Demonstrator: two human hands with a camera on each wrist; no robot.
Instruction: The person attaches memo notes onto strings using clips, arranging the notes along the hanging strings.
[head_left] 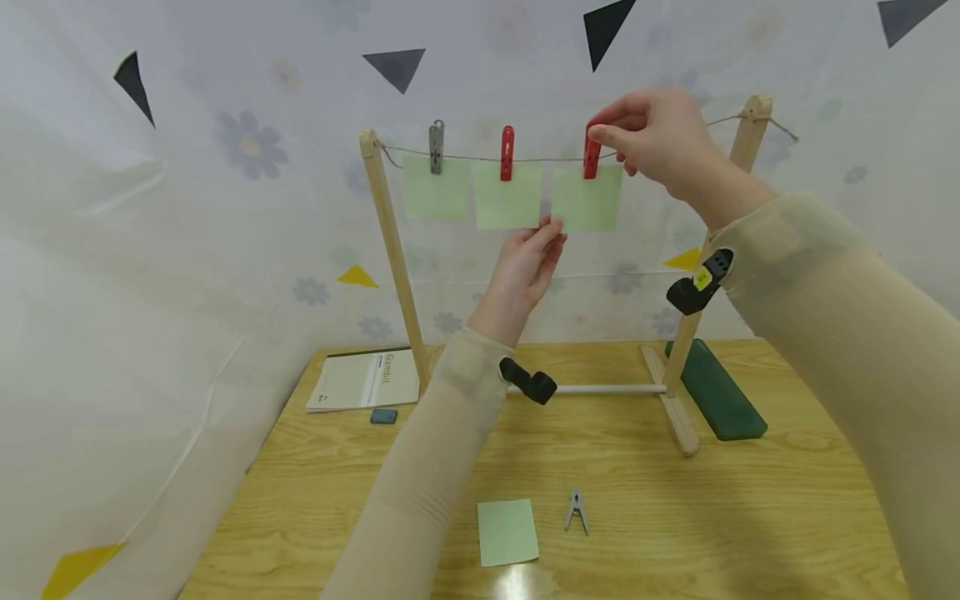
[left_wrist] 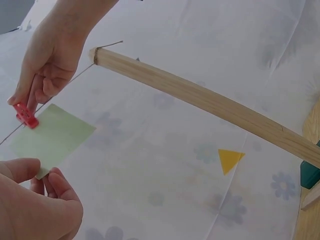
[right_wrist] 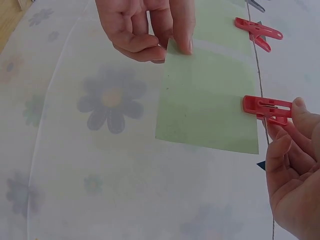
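Observation:
Three pale green paper notes hang in a row from a thin string. On the rightmost note [head_left: 587, 200] sits a red clothespin [right_wrist: 267, 106], and my right hand [head_left: 660, 142] pinches its handle end between thumb and finger. My left hand [head_left: 525, 265] pinches that note's lower left corner, thumb in front, as the left wrist view shows. The middle note [head_left: 508, 200] hangs under another red clothespin [head_left: 507, 154]. A grey clothespin [head_left: 437, 148] grips the left note [head_left: 435, 196].
Wooden posts [head_left: 393, 250] hold the string [head_left: 468, 157] above the table [head_left: 360, 508]. On the table lie a loose green note [head_left: 507, 533], a grey clothespin [head_left: 576, 510], a notepad [head_left: 352, 382], a small blue block [head_left: 383, 417] and a dark green case [head_left: 716, 392].

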